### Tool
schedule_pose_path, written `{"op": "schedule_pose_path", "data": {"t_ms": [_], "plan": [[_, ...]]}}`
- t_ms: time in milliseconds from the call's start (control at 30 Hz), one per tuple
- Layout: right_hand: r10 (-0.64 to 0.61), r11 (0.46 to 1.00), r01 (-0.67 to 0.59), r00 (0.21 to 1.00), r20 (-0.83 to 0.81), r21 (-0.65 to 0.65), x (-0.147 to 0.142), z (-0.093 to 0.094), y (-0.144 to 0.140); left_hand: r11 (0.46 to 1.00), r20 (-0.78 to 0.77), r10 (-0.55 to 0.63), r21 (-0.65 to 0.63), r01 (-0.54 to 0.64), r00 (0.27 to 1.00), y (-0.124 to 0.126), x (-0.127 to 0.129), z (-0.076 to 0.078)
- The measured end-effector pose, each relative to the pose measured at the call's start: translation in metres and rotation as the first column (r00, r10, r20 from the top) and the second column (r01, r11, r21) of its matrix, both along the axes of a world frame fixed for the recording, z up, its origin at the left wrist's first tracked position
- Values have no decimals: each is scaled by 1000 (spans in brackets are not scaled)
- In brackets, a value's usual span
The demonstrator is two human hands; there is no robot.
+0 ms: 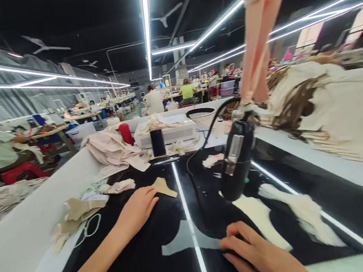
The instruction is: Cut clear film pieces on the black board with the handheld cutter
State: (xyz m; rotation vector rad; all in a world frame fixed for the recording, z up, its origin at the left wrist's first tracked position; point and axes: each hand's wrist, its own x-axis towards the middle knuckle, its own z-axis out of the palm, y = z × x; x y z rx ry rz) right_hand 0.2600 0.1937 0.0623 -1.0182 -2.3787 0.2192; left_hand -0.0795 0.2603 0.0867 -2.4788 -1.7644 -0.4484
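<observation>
- Over on the left, the left hand [140,207] is reaching flat across the black tabletop [133,262], its fingers lying close together, slightly bent, their tips touching the left edge of a tan cut piece [165,187]; whether they're pinching it, I cannot tell.
- Down at the front, a translucent pale piece [187,238] is lying flat in front of the person, between the two forearms, a light's reflection running across it.
- And here's the right hand [258,249], its fingers curling, with thumb and forefinger sitting slightly apart at that pale piece's right end; they're meeting its tip, but I cannot tell whether they're gripping it.
- Just beyond the right hand, a cream piece [258,219] is stretching across the black surface, and a crumpled white cloth [302,210] is lying to its right.
- Above the cream piece, a black device [239,160] is hanging below pink cloth strips [256,46], partly covering the piece's far end.
- Along the far edge, a phone [158,142] is leaning upright, with a pinkish fabric pile [113,149] spreading to its left.
</observation>
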Motion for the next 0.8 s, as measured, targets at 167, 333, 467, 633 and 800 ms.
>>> {"op": "schedule_pose_path", "data": {"t_ms": [167,333,467,633,800], "plan": [[-92,981,99,994,51,-165,11,14,-13,996,26,-40,87,38,999,8,-15,-17],[-246,946,223,967,-72,-236,45,25,-12,973,-102,-44,221,66,994,18,-27,-31],[-497,861,463,854,-155,-209,91,32,2,960,-182,-24,272,74,983,16,-31,-31],[-614,788,594,779,-125,-165,124,34,32,956,-227,-30,278,95,973,14,-35,-28],[-617,785,606,783,-74,-132,113,30,58,948,-223,-47,298,114,974,4,-31,-25]]}}
